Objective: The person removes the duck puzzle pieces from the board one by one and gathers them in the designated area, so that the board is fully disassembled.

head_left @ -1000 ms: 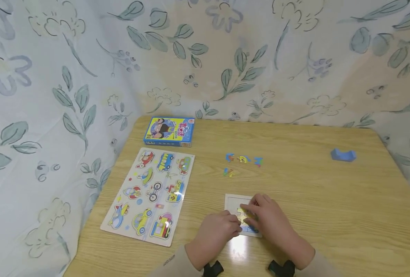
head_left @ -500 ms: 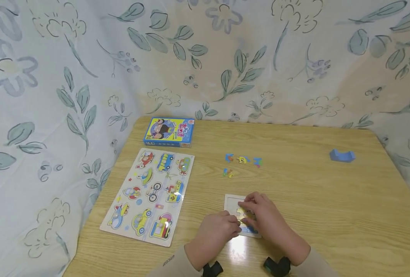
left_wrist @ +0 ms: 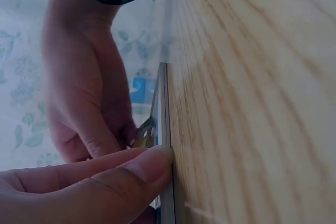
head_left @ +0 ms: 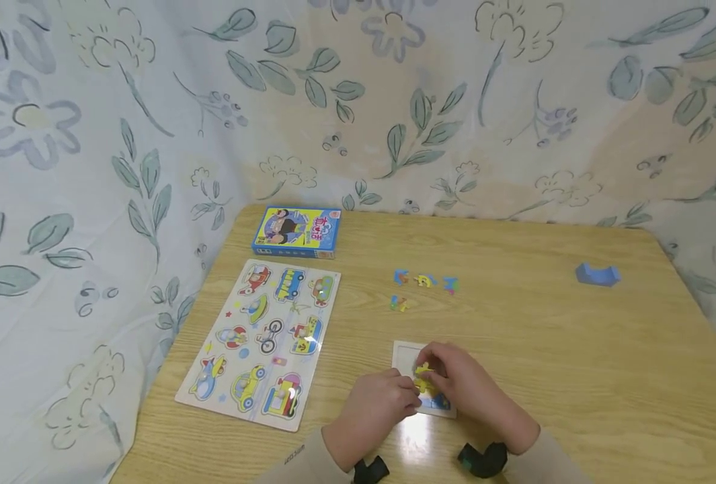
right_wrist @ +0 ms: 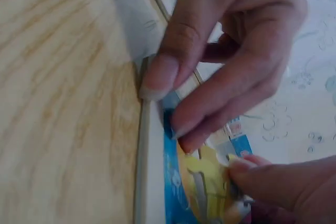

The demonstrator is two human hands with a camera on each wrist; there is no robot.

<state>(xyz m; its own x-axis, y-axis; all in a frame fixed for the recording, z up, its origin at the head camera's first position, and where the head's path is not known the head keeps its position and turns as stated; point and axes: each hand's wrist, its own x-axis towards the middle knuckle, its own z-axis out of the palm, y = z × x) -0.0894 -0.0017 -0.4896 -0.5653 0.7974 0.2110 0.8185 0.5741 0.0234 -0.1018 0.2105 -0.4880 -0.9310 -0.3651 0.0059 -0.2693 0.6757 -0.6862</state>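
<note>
A small square puzzle board (head_left: pixel 401 356) with a pale rim lies on the table, yellow and blue pieces in its lower part. My left hand (head_left: pixel 377 405) holds its near left edge; in the right wrist view the thumb of the left hand (right_wrist: pixel 236 51) presses the rim (right_wrist: pixel 152 177) and the fingertips rest over the picture. My right hand (head_left: pixel 472 386) pinches a yellow piece (head_left: pixel 423 369) over the board. That yellow piece (right_wrist: pixel 210 169) looks tilted in the right wrist view. The right hand (left_wrist: pixel 89 77) partly hides the piece in the left wrist view.
Several loose pieces (head_left: pixel 425 279) lie beyond the board. To the left are a vehicle puzzle board (head_left: pixel 243 354) and a blue and yellow box (head_left: pixel 297 232). A blue block (head_left: pixel 598 274) sits at the far right, and a floral cloth (head_left: pixel 358 101) hangs behind the table.
The fingers of my right hand have drawn closer together, and more of the yellow piece shows between them. My left hand has stayed at the board's edge.
</note>
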